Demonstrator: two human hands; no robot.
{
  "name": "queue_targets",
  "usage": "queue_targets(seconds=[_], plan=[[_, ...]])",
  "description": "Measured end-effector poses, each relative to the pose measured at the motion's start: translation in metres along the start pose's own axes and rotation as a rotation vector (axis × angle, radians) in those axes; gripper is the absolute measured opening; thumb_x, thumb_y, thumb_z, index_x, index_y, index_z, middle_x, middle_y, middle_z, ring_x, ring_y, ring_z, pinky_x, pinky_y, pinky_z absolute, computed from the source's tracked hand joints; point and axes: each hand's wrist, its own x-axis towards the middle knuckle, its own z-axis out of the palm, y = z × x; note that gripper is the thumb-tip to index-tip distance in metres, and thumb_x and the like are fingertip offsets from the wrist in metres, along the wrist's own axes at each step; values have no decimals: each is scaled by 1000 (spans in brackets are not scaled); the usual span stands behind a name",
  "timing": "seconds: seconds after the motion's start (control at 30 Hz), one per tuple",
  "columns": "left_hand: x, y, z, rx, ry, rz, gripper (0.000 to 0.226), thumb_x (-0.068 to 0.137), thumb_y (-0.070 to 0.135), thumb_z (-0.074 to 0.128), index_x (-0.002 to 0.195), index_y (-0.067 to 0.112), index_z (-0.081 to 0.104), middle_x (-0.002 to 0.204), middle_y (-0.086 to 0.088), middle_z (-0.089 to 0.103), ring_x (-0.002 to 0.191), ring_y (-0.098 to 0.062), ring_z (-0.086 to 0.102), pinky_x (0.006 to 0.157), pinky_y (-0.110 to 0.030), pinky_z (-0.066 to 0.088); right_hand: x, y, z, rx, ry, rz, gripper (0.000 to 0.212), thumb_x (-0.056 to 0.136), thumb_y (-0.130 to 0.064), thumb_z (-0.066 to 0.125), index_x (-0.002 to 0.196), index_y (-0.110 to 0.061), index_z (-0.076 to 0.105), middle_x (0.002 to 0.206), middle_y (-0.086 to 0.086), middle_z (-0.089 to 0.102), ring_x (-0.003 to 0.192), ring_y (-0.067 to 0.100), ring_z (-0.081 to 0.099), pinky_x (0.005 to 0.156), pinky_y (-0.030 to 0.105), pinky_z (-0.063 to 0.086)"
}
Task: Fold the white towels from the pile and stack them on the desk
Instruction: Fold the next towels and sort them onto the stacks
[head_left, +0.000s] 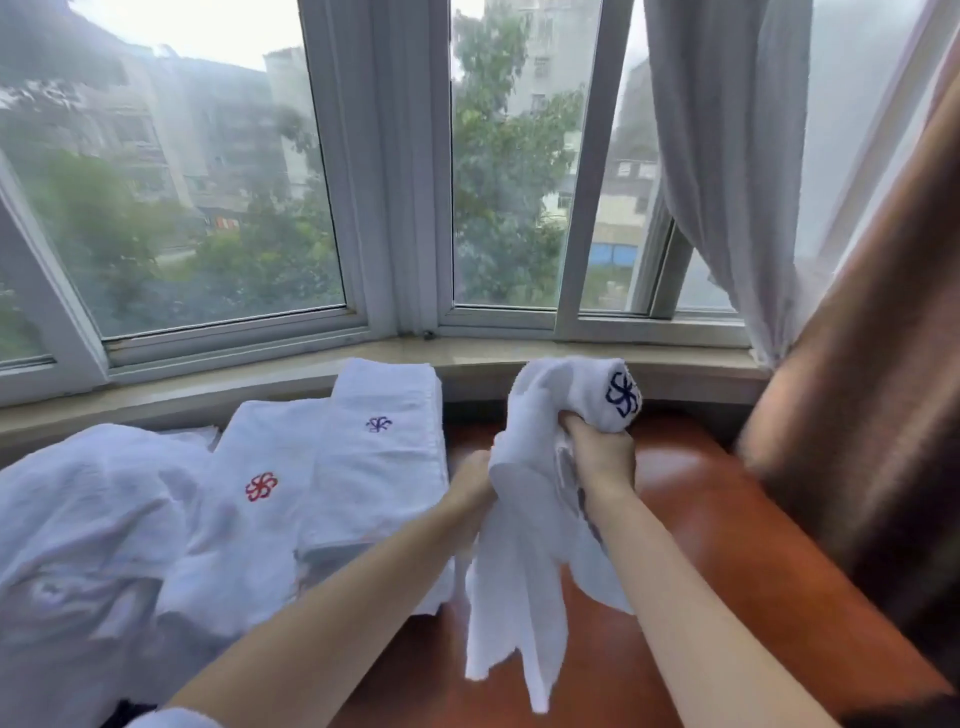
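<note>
While grey daylight comes through the window (218, 171) behind it, the reddish-brown desk (727, 530) fills the lower part of the view, with a brown curtain (857, 415) hanging at its right edge and a sheer white one (727, 156) beside that. On the left of the desk lies the loose pile of white towels (88, 519), crumpled and unfolded. Just right of the pile, a folded towel with a red emblem (254, 499) lies flat, and touching its right side sits a stack of folded towels (384, 452) whose top one bears a blue emblem. Right of the stack, held up above the bare desk, is a bunched white towel (530, 519) with a dark blue emblem near its top; its loose ends hang down toward the desk. The right hand (602, 452) grips the towel's upper part in a closed fist. The left hand (475, 480) grasps the towel's left edge, its fingers mostly hidden in the cloth.
</note>
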Motion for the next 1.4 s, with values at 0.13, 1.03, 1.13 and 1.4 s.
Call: queue_targets(seconds=[0.13, 1.03, 1.13, 1.4], plan=[[-13, -51, 34, -6, -4, -188, 16, 97, 14, 54, 89, 6, 65, 90, -17, 64, 81, -27, 59, 74, -32, 46, 12, 58, -38, -134, -106, 172, 22, 72, -35, 68, 76, -14, 66, 69, 5, 68, 67, 25, 65, 61, 31, 48], [9, -175, 56, 208, 208, -607, 35, 89, 15, 59, 123, 5, 55, 94, -9, 59, 78, -20, 58, 70, -31, 51, 63, 151, -103, -272, -387, 379, 24, 91, -13, 56, 114, -14, 48, 97, 8, 51, 79, 20, 49, 64, 26, 36], [-6, -189, 76, 296, 69, -611, 46, 90, 18, 60, 134, 12, 48, 114, -9, 57, 100, -24, 59, 76, -31, 51, 34, 210, -121, -685, -640, 354, 57, 90, -22, 59, 142, -17, 37, 143, 7, 35, 127, 24, 41, 91, 26, 37], [-32, -219, 86, 245, 23, -403, 60, 96, 12, 50, 152, 15, 27, 154, -2, 32, 135, -24, 39, 92, -31, 43, 7, 237, -129, -1035, -554, -1, 74, 87, -20, 56, 150, -21, 17, 149, 2, 28, 130, 27, 39, 100, 37, 38]])
